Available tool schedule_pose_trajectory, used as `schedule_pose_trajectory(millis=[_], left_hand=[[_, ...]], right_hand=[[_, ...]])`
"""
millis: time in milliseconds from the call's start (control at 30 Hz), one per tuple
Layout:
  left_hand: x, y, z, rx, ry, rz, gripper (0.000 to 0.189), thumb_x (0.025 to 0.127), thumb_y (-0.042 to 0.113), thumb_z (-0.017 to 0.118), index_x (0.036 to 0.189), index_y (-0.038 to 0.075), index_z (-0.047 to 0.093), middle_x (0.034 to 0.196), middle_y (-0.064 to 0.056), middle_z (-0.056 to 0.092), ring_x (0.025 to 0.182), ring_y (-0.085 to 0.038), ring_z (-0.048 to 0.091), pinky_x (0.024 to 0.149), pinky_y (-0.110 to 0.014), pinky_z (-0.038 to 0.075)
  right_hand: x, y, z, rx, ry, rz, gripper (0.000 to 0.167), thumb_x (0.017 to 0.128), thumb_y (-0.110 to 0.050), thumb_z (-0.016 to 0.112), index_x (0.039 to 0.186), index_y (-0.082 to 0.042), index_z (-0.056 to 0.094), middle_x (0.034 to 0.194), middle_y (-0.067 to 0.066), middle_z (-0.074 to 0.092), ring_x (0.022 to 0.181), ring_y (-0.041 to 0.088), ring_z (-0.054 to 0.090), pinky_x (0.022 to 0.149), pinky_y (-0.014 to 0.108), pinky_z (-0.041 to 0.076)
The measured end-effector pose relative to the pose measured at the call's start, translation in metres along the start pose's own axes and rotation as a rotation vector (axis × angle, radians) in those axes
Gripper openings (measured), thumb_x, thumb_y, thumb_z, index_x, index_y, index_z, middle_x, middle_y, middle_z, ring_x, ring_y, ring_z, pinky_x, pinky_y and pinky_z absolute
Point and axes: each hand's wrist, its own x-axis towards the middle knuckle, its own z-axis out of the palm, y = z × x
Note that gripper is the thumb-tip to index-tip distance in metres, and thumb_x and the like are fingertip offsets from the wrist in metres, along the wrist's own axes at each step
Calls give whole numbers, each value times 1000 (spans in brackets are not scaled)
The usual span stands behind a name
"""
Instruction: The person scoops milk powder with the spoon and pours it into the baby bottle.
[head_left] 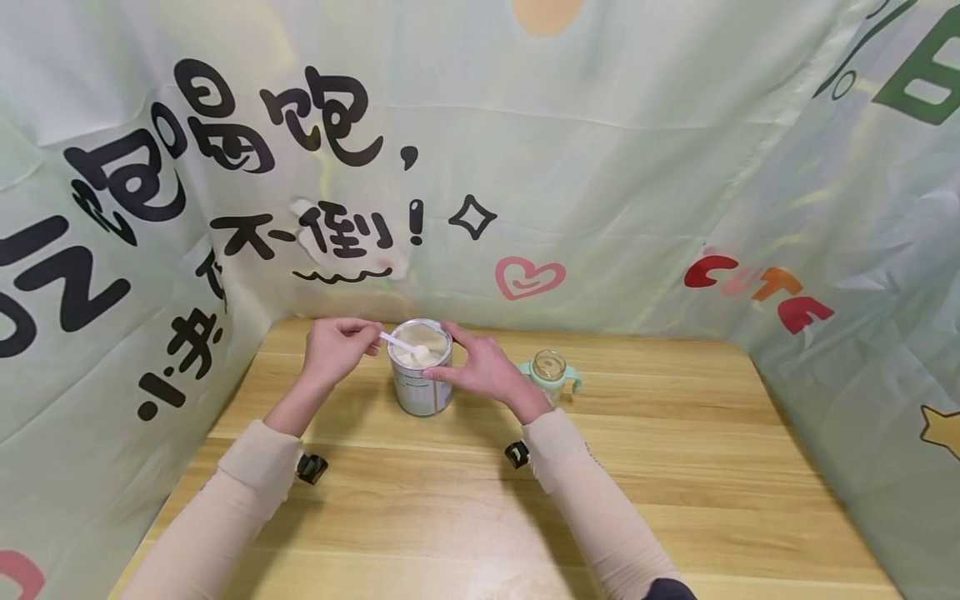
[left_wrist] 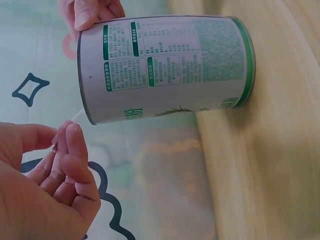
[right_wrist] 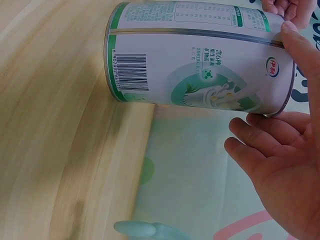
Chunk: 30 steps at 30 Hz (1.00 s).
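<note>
A milk powder can (head_left: 422,393) stands upright on the wooden table, its top uncovered and pale powder (head_left: 428,333) visible inside. By the end of its handle, a white scoop (head_left: 398,342) is pinched between the thumb and fingers of my left hand (head_left: 339,350); the heaped bowl of the scoop is over the powder, inside the rim. My right hand (head_left: 483,367) holds the can near its top right, thumb (right_wrist: 295,42) on the front side and fingers round the back. In the left wrist view the can wall hides most of the scoop.
Behind my right wrist stands a baby bottle (head_left: 550,367) without a lid, with mint-green handles. Printed cloth (head_left: 600,208) walls in the table (head_left: 675,433) at the back and both sides. A small black device (head_left: 311,468) sits at each wrist.
</note>
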Motion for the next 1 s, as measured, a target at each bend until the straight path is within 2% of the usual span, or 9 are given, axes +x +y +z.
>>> schedule_pose_trajectory(millis=[100, 167, 267, 333, 567, 800, 1000], left_hand=[[0, -1, -1, -80, 3, -37, 29, 98, 12, 72, 113, -12, 76, 86, -12, 81, 63, -3, 72, 66, -19, 61], [1, -2, -2, -113, 3, -58, 31, 98, 12, 71, 116, -13, 74, 80, -5, 80, 63, -2, 72, 63, -17, 58], [0, -2, -5, -107, 1, -90, 35, 99, 17, 71, 119, -12, 73, 71, 12, 76, 63, 1, 71, 56, -15, 51], [-1, -2, -6, -89, -1, -109, 37, 100, 21, 71, 120, -10, 74, 67, 18, 73, 63, 2, 70, 52, -16, 44], [-2, -2, -10, -139, -8, -152, 41, 100, 21, 72, 125, -11, 71, 67, 17, 73, 62, 2, 70, 51, -17, 43], [1, -8, -12, -197, -11, -234, 41, 100, 23, 72, 126, -7, 70, 72, 15, 77, 65, 2, 71, 55, -18, 47], [2, -9, -13, -185, -7, -239, 42, 101, 25, 71, 128, -7, 70, 70, 17, 75, 66, 3, 72, 58, -17, 48]], right_hand=[[0, 0, -1, 2, 0, -3, 95, 85, -54, 85, 160, -14, 44, 149, 17, 63, 135, 33, 63, 113, 51, 51], [-1, -1, -1, 3, 0, -4, 95, 85, -54, 85, 160, -13, 44, 148, 18, 63, 134, 33, 63, 113, 51, 51], [-1, -1, -1, 2, -1, -1, 95, 85, -54, 85, 160, -14, 44, 149, 18, 62, 135, 33, 63, 113, 50, 51], [-1, -1, -1, 3, -3, 3, 95, 85, -54, 85, 160, -14, 44, 150, 17, 62, 136, 32, 63, 113, 50, 51], [-1, -2, -1, 8, -8, 15, 94, 85, -55, 84, 161, -15, 44, 150, 17, 62, 136, 33, 62, 113, 51, 51], [-1, -2, 0, 11, -5, 14, 94, 85, -55, 84, 161, -15, 44, 150, 17, 61, 136, 33, 62, 114, 51, 50], [0, -1, 1, 7, -2, 4, 94, 85, -54, 84, 161, -14, 44, 147, 17, 64, 134, 32, 64, 114, 50, 50]])
